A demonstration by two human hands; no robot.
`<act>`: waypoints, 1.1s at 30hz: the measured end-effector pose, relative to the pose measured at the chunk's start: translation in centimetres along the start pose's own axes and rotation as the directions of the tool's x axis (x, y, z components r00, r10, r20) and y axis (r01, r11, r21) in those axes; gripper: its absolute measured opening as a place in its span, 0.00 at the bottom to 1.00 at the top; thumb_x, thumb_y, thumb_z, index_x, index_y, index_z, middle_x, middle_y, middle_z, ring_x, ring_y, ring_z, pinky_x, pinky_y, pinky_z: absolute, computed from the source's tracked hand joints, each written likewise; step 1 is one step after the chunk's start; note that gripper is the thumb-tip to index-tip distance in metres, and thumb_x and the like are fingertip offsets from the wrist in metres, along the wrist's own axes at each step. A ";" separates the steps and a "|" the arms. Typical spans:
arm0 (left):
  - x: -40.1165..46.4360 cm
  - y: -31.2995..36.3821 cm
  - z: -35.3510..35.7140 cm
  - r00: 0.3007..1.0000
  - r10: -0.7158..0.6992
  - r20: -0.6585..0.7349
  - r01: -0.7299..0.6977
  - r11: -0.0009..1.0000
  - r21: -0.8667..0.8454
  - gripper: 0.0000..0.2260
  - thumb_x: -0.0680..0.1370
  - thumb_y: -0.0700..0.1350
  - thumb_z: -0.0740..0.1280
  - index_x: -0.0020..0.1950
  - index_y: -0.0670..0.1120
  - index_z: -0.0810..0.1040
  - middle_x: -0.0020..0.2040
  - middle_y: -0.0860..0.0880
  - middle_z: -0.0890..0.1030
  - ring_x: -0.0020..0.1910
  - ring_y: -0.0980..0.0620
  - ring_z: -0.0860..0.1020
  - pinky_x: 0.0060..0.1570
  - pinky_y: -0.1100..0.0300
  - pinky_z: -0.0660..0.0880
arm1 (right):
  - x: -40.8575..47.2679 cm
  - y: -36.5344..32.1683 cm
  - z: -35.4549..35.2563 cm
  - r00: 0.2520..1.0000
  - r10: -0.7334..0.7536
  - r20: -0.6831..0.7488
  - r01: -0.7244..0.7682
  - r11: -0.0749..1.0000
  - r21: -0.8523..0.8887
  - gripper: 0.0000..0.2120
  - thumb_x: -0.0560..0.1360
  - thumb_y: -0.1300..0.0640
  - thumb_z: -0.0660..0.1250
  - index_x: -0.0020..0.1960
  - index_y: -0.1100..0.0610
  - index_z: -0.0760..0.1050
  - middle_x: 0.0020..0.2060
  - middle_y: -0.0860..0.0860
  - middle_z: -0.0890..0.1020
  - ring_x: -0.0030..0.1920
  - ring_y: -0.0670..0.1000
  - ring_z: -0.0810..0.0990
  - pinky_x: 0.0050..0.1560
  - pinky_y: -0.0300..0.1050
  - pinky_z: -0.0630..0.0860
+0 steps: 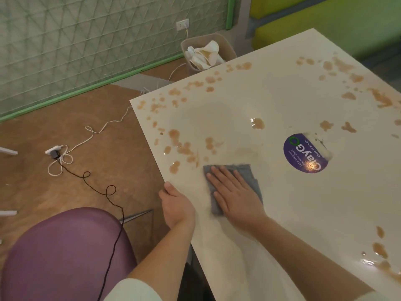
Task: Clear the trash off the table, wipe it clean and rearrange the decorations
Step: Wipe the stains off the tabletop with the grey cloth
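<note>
Pressing flat on a folded grey cloth (234, 183), the right hand (236, 196) has its fingers straight and spread, near the table's (282, 213) left edge. Just beside it, the left hand (176, 206) curls its fingers over that edge, thumb on top. Brown spills (184, 148) lie just past the cloth and dot the far side too. A round purple sticker (304, 154) sits mid-table. Beyond, on the floor, a bin (207, 54) holds paper cups.
</note>
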State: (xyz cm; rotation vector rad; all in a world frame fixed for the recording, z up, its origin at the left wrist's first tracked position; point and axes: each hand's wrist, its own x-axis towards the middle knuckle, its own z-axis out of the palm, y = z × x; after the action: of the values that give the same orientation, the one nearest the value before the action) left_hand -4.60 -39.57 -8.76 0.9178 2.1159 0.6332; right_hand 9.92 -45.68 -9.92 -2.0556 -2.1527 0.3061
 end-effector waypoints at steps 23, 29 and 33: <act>1.5 -0.2 -1.6 0.933 -0.033 0.359 0.144 0.946 -0.289 0.19 0.84 0.56 0.47 0.66 0.47 0.66 0.59 0.46 0.75 0.57 0.46 0.74 0.55 0.55 0.67 | 2.8 -6.7 1.9 0.987 0.153 -0.054 -0.154 0.988 -0.011 0.26 0.83 0.48 0.44 0.79 0.56 0.54 0.78 0.51 0.56 0.79 0.49 0.50 0.77 0.51 0.49; 4.8 1.0 -3.2 0.907 -0.001 0.420 0.153 0.932 -0.329 0.13 0.80 0.50 0.57 0.55 0.45 0.77 0.53 0.46 0.80 0.56 0.43 0.77 0.59 0.48 0.71 | 7.0 -3.0 0.3 0.957 0.283 -0.061 -0.285 0.958 -0.024 0.27 0.82 0.47 0.43 0.79 0.55 0.55 0.78 0.51 0.58 0.78 0.49 0.53 0.77 0.48 0.42; 8.0 3.2 -4.2 0.897 0.052 0.439 0.088 0.952 -0.293 0.16 0.82 0.51 0.57 0.60 0.46 0.79 0.57 0.48 0.82 0.59 0.47 0.78 0.65 0.47 0.71 | 7.1 -8.5 1.5 0.916 0.388 -0.103 -0.387 0.922 0.030 0.27 0.82 0.49 0.44 0.78 0.58 0.58 0.78 0.55 0.59 0.78 0.54 0.54 0.76 0.54 0.48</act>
State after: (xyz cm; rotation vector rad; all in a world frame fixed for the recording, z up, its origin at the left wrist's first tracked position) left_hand -10.43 -32.05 -7.50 0.7782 1.5648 0.6494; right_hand 0.93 -39.00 -9.45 -2.4247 -1.6665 0.2406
